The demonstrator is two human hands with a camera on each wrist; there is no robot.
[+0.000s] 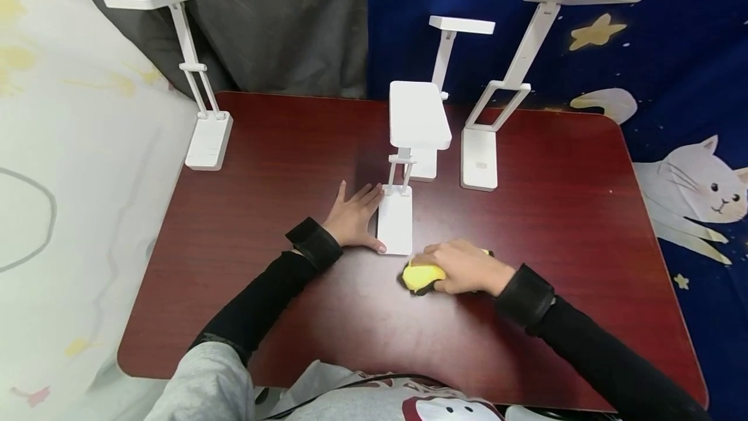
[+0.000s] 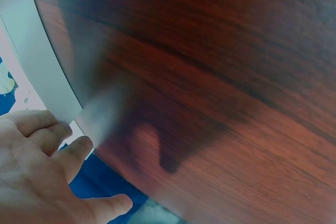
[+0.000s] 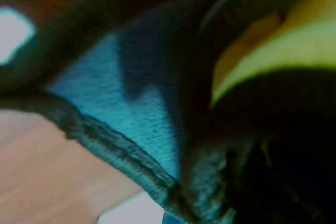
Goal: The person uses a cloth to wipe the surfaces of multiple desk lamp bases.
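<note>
A white folding desk lamp (image 1: 395,221) stands in the middle of the table, its flat head tilted over its base. My left hand (image 1: 352,218) lies beside the lamp's left edge with fingers spread and straight, fingertips and thumb at the base. In the left wrist view, the fingers (image 2: 58,150) are by the white lamp's edge. Just right of the base's front end, my right hand (image 1: 464,266) grips a bunched yellow cloth (image 1: 422,276) with dark edging against the tabletop. The right wrist view shows the cloth's yellow part (image 3: 294,45) and dark folds close up, blurred.
Three more white desk lamps stand along the back of the reddish-brown table (image 1: 561,265): a left lamp (image 1: 209,141), a lamp partly hidden behind the middle one (image 1: 461,25), and a right lamp (image 1: 479,161). Grey and blue curtains (image 1: 584,70) hang behind.
</note>
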